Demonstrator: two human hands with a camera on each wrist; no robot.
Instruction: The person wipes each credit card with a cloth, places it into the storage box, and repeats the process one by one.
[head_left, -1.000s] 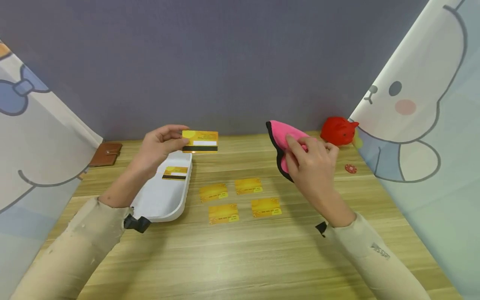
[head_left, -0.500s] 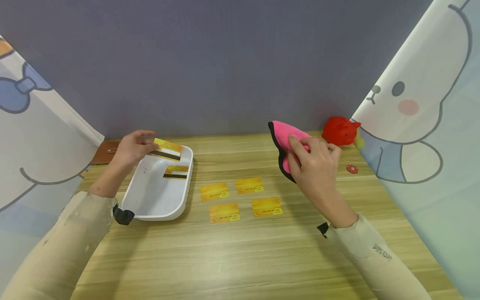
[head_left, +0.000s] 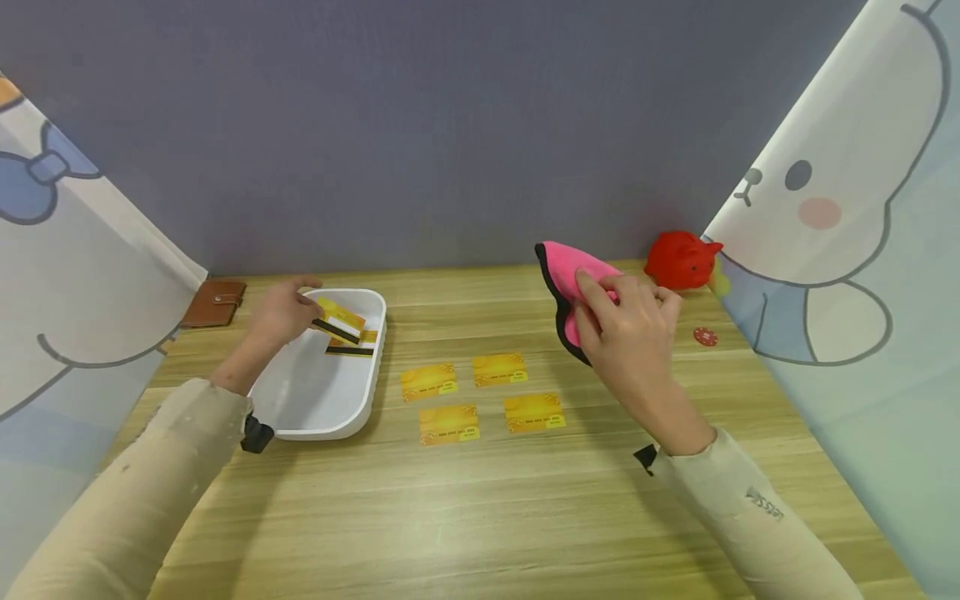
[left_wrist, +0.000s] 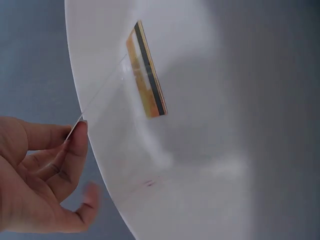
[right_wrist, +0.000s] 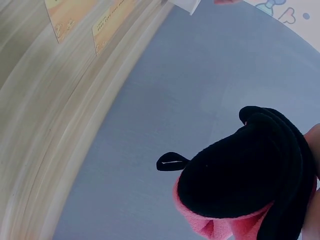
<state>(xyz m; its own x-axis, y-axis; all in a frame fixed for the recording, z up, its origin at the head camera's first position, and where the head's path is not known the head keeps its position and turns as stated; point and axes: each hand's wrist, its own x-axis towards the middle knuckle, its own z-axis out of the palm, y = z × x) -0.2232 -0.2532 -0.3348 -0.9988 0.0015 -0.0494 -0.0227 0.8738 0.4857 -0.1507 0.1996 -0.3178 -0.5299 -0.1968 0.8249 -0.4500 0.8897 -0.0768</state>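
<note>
- Since half a second ago, my left grip [head_left: 283, 312] has come down and towards my right, bringing the striped bank card [head_left: 345, 322] lower over the white tray [head_left: 377, 375]; my right grip [head_left: 628, 321] has hardly shifted.
- My left fingertips are pinched together on one end of that card, its striped side turned up towards my head and its free end reaching out to the right of my hand.
- Just beyond that free end, a second bank card [head_left: 349, 349] lies in the tray, partly covered in the head view; whether the two touch I can't tell.
- I'd say the step is laying the held card down. It seems best to keep the pinch light, lower the free end first, flatten my wrist and release only once the card rests on the tray floor.
- Letting go early could make it slide or land askew over the second card, so I'd aim slightly nearer my palm if I want them apart.
- My right grip is clamped on the pink cloth [head_left: 567, 260], well off to the right; holding it still there keeps it clear of the four gold bank cards [head_left: 428, 382], which lie on the worktop [head_left: 450, 517] between my hands.
</note>
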